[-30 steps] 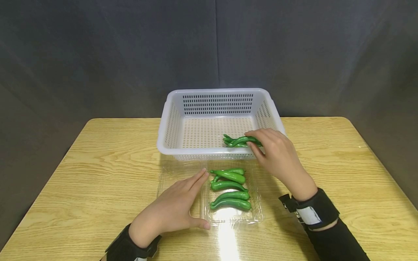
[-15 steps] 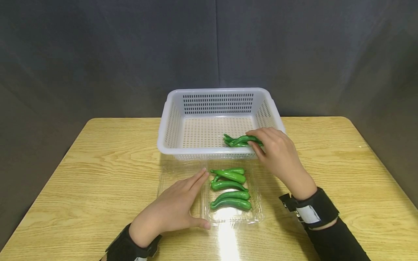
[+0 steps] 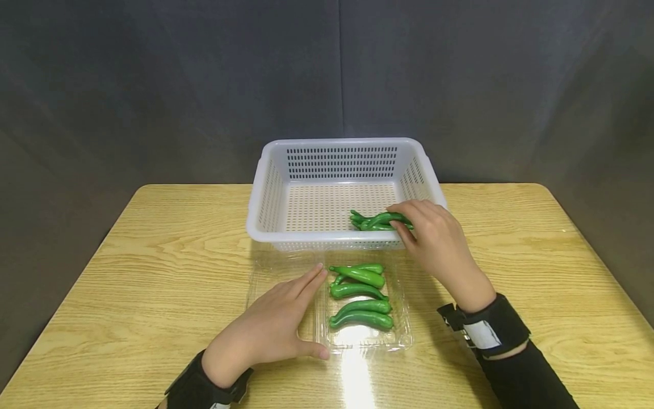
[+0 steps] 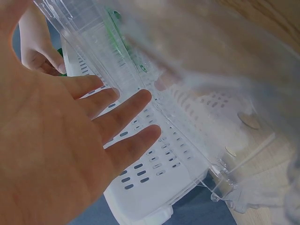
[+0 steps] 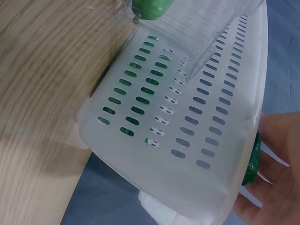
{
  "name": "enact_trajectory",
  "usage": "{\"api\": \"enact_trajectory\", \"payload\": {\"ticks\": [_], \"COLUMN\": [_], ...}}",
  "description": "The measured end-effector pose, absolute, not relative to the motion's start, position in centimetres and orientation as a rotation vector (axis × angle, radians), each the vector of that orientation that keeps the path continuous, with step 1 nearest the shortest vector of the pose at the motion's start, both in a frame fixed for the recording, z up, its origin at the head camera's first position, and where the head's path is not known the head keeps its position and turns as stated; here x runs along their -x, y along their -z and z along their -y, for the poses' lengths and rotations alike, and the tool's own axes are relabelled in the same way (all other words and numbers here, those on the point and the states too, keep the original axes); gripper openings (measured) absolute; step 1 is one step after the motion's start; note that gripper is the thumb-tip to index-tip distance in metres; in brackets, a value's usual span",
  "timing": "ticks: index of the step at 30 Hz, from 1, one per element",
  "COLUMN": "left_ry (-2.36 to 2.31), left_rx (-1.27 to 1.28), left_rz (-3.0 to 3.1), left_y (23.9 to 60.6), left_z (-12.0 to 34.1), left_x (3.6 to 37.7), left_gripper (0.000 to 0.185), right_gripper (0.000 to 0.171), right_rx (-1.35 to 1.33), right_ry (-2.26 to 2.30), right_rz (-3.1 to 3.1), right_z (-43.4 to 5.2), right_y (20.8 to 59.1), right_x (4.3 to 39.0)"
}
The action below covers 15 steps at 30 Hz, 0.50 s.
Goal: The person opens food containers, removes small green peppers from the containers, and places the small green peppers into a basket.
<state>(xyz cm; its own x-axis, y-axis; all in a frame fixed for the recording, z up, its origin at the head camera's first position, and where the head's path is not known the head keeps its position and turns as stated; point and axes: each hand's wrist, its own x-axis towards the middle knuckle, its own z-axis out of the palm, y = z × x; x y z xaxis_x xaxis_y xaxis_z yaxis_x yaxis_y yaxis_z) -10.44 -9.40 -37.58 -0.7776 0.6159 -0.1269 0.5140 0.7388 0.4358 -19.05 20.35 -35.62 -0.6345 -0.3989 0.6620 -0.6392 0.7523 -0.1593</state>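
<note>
In the head view, my right hand (image 3: pixel 436 244) reaches over the near right corner of a white basket (image 3: pixel 306 236). Its thumb and fingers grip a green chili pepper (image 3: pixel 393 217) lying on several others inside. The right wrist view shows part of a green pepper (image 5: pixel 253 161) by the fingers, behind the basket wall. My left hand (image 3: pixel 271 329) lies with fingers extended over the hinge side of a clear plastic clamshell box (image 3: pixel 403 332), holding nothing. Several green peppers (image 3: pixel 360 291) lie crosswise in the box's right half. The left wrist view shows the left fingers (image 4: pixel 129 108) spread beside clear plastic.
Just in front of the basket, the clamshell lies unfolded, its transparent lid half (image 3: pixel 263 267) to the left, partly under the left hand. All of this stands on a wooden table (image 3: pixel 153 272). A dark curtain (image 3: pixel 204 91) hangs behind the table's far edge.
My right hand has shifted very slightly to the right, the gripped chili pepper moving a little with it. The left hand and the peppers in the clamshell box have stayed put.
</note>
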Motion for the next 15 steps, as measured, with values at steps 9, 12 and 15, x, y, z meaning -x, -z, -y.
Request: {"api": "enact_trajectory", "payload": {"ticks": [9, 12, 15], "left_ry": [-0.553, -0.551, -0.55], "left_rx": [-0.876, -0.875, -0.876], "left_rz": [-2.674, -2.675, -2.674], "left_y": [37.52, 37.52, 37.5], "left_z": [9.38, 9.37, 9.35], "left_x": [10.4, 10.39, 10.38], "left_gripper": [0.121, 0.121, 0.121], "right_gripper": [0.022, 0.022, 0.021], "right_rx": [-0.742, -0.732, -0.731], "right_ry": [-0.519, -0.52, -0.52], "right_rz": [2.359, 2.364, 2.363], "right_z": [-20.42, -20.41, -20.39], "right_y": [35.68, 35.67, 35.67], "right_x": [19.07, 19.07, 19.1]}}
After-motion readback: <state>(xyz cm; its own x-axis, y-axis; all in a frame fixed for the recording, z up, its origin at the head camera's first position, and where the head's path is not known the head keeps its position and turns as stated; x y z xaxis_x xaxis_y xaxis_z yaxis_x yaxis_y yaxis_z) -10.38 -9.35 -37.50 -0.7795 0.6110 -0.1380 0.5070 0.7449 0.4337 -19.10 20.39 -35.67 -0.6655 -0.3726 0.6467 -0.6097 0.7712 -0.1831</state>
